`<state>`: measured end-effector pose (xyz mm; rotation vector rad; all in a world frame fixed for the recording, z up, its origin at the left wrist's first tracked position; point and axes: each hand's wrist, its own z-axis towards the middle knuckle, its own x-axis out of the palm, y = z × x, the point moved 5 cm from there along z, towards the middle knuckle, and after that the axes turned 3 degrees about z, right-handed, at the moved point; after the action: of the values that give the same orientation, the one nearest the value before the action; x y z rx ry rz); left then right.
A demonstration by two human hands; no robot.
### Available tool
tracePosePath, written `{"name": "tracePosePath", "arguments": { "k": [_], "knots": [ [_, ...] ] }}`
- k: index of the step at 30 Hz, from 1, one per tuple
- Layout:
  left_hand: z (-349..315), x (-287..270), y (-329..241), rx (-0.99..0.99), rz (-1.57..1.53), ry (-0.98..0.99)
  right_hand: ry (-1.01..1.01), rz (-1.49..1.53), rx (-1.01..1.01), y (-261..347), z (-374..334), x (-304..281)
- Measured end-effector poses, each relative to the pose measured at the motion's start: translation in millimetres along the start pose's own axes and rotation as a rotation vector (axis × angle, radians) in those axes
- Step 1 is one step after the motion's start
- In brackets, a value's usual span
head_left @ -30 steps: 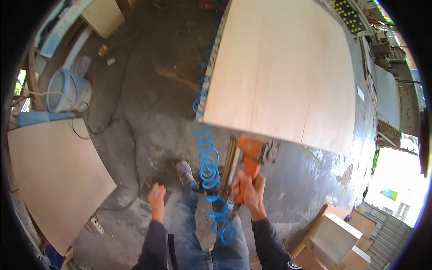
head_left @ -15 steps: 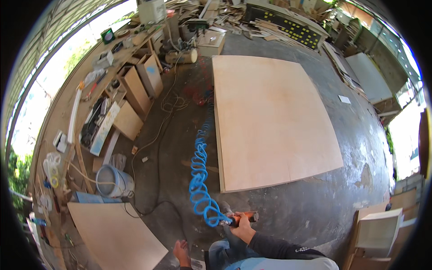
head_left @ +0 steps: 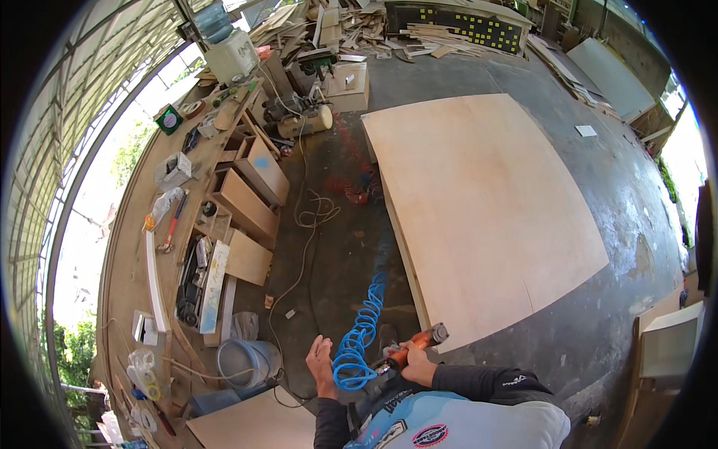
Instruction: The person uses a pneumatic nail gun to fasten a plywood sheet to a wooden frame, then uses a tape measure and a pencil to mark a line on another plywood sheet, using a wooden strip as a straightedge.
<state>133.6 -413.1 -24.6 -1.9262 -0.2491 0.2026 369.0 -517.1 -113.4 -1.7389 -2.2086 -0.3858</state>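
My right hand (head_left: pixel 417 368) is wrapped round an orange air nail gun (head_left: pixel 426 339), whose head lies over the near corner of a large pale plywood sheet (head_left: pixel 486 217). A blue coiled air hose (head_left: pixel 360 333) runs from the gun's rear end away across the dark floor. Left of the hose, my left hand (head_left: pixel 321 365) is raised and open, with its fingers apart and nothing in them. The plywood sheet lies on something low; a pale edge shows beneath its left side.
A grey-blue bucket (head_left: pixel 238 359) and another board (head_left: pixel 258 423) are at the lower left. Along the left stands a long workbench (head_left: pixel 127 277) with a hammer (head_left: pixel 174 218) on it. A pale cord (head_left: pixel 307 217) loops on the floor. Wood scraps (head_left: pixel 329 30) are piled at the back.
My view has shifted leftward. My left hand has come up beside the hose. The nail gun in my right hand has moved closer to the plywood's near corner.
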Motion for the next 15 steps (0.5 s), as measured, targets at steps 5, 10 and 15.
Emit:
{"name": "tracePosePath", "arguments": {
  "k": [5, 10, 15],
  "knots": [
    [83.2, -31.5, -31.9, -0.061, 0.035, -0.040, 0.107, 0.082, -0.137, 26.9, 6.3, 111.5],
    [180.0, 3.0, -87.1, -0.009, 0.005, 0.016, -0.026, 0.102, -0.325, 56.7, 25.8, 177.1],
    [289.2, 110.0, -119.3, -0.130, -0.091, 0.284, -0.166, 0.225, -0.512, 86.5, 88.7, 200.2]
  ]
}}
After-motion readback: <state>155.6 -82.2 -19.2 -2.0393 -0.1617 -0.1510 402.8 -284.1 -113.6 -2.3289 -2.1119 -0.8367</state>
